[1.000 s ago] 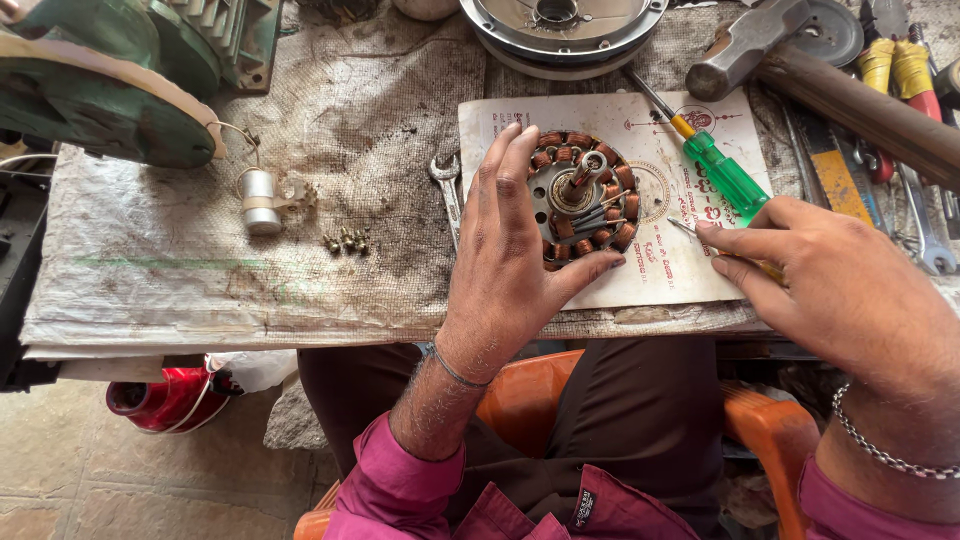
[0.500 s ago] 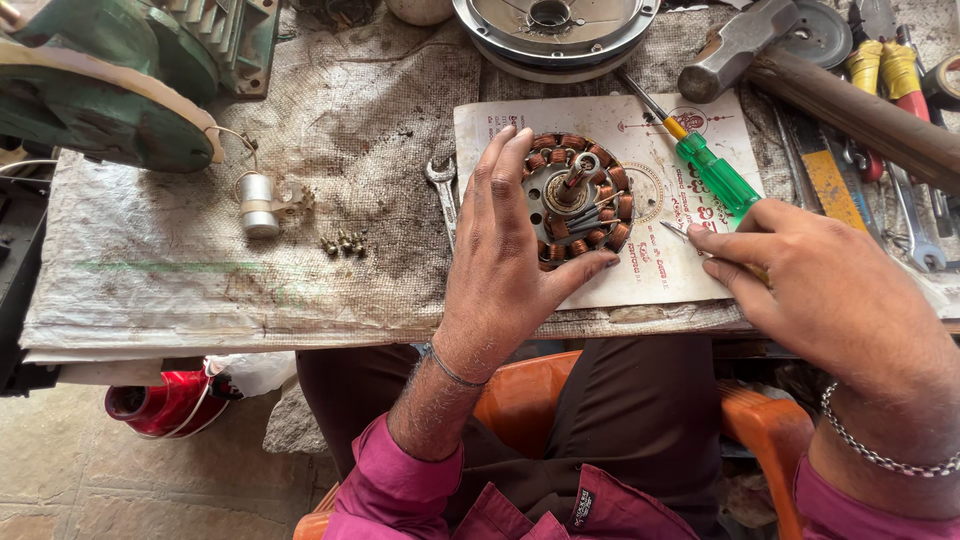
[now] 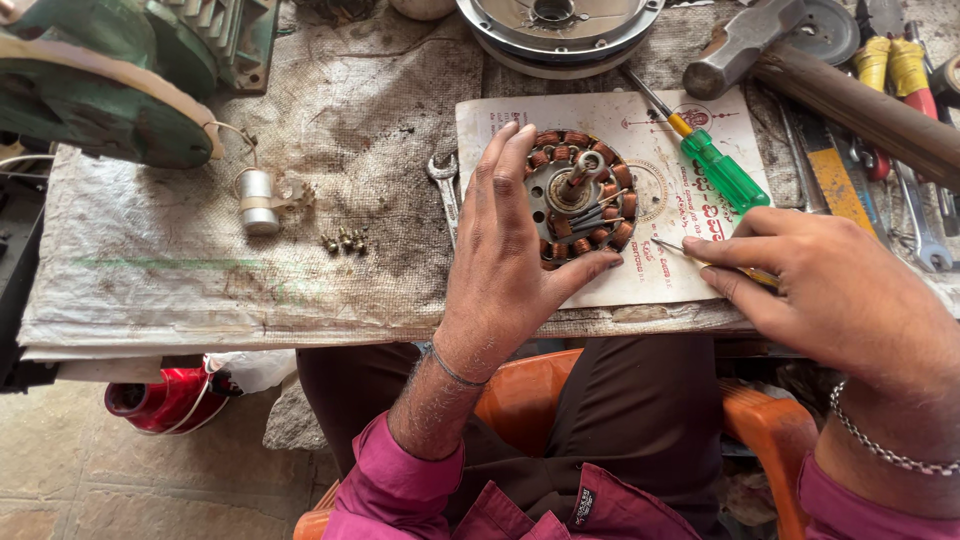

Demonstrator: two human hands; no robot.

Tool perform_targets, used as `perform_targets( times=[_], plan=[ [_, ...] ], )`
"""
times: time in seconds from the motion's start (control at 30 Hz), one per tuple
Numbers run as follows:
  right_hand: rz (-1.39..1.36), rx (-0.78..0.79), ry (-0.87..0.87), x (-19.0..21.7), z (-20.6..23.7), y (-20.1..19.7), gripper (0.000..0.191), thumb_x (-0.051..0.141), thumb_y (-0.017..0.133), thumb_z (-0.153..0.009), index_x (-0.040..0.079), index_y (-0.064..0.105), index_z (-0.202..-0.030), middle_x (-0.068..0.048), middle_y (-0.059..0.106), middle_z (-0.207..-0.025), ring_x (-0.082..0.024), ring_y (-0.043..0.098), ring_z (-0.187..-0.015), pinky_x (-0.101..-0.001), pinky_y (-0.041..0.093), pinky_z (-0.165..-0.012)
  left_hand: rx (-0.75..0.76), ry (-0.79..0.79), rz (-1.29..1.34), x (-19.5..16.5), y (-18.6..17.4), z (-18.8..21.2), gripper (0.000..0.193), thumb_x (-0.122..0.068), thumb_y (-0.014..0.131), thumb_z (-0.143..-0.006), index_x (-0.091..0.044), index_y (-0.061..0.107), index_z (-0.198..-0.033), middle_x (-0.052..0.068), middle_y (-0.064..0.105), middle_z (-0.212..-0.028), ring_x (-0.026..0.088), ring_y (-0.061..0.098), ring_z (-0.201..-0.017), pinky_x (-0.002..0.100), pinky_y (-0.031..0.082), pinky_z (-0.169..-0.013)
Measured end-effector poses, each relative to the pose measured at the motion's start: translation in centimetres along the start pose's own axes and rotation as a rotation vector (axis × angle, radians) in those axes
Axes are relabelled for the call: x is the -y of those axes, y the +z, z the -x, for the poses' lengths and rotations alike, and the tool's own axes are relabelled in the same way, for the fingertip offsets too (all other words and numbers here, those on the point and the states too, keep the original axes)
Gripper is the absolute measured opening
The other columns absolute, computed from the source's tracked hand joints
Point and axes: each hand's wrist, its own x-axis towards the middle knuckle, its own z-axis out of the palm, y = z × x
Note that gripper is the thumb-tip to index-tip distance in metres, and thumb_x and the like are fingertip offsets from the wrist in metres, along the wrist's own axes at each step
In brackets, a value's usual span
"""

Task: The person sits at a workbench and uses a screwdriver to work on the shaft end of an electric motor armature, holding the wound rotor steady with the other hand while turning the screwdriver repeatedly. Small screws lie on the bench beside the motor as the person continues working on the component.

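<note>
Sacking covers the cluttered worktop (image 3: 200,290), with a printed paper sheet (image 3: 700,270) laid on it in front of the person. On that sheet lies a round motor winding (image 3: 580,195), flat, its short shaft pointing up. The left hand (image 3: 510,250) is spread over its left rim, fingers apart, thumb on the near edge. The right hand (image 3: 830,290), just right of it, pinches a thin pointed tool (image 3: 685,254) aimed left at the winding. A green screwdriver (image 3: 715,165) lies beyond. Small screws (image 3: 343,240) sit loose, in no container.
</note>
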Motion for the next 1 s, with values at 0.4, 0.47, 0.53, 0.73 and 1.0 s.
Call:
perform_targets(
  times=[0.4,0.47,0.53,0.73,1.0],
  plan=[
    [-1.025,-0.237,0.078,0.3,0.4,0.1,0.027,0.007,0.055,-0.104,-0.004,0.068,-0.124,-0.015,0.069,-0.101,-0.023,0.07,-0.092,-0.0358,0.058,-0.085,0.072,-0.046,-0.009,-0.4,-1.6,-0.3,0.132,-0.045,0.1,-0.06,-0.012,0.019,-0.158,0.023,0.025,-0.162,0.047,0.036,-0.149,0.054,0.036,-0.123],
    [-1.251,-0.261,0.049,0.3,0.4,0.3,0.028,0.001,0.054,-0.098,-0.007,0.066,-0.122,-0.015,0.069,-0.104,-0.022,0.07,-0.1,-0.0349,0.058,-0.095,0.082,-0.041,-0.001,-0.5,-2.1,-0.2,0.133,-0.041,0.1,-0.06,-0.013,0.017,-0.16,0.024,0.022,-0.164,0.048,0.035,-0.15,0.054,0.037,-0.123],
    [-1.476,-0.296,0.059,0.5,0.1,1.0,0.035,-0.007,0.058,-0.087,-0.007,0.065,-0.121,-0.014,0.069,-0.104,-0.021,0.07,-0.103,-0.0336,0.057,-0.098,0.097,-0.04,0.01,-0.5,-2.6,0.0,0.134,-0.036,0.101,-0.059,-0.015,0.016,-0.161,0.024,0.02,-0.165,0.049,0.034,-0.152,0.054,0.038,-0.123],
    [-1.433,-0.389,-0.272,1.6,-2.0,5.2,0.018,0.0,0.07,-0.1,-0.005,0.064,-0.117,-0.011,0.066,-0.101,-0.015,0.065,-0.096,-0.0269,0.053,-0.093,0.13,-0.069,-0.012,0.3,-3.8,0.1,0.136,-0.036,0.1,-0.058,-0.016,0.015,-0.162,0.024,0.018,-0.168,0.048,0.034,-0.151,0.054,0.037,-0.122],
    [-1.05,-0.494,-0.206,4.4,-1.7,5.9,0.02,-0.005,0.068,-0.097,-0.006,0.065,-0.117,-0.012,0.073,-0.103,-0.014,0.073,-0.097,-0.0256,0.06,-0.09,0.126,-0.011,-0.074,0.7,-2.7,-0.2,0.133,-0.042,0.1,-0.059,-0.009,0.019,-0.159,0.023,0.03,-0.162,0.049,0.032,-0.15,0.056,0.03,-0.125]
  ],
)
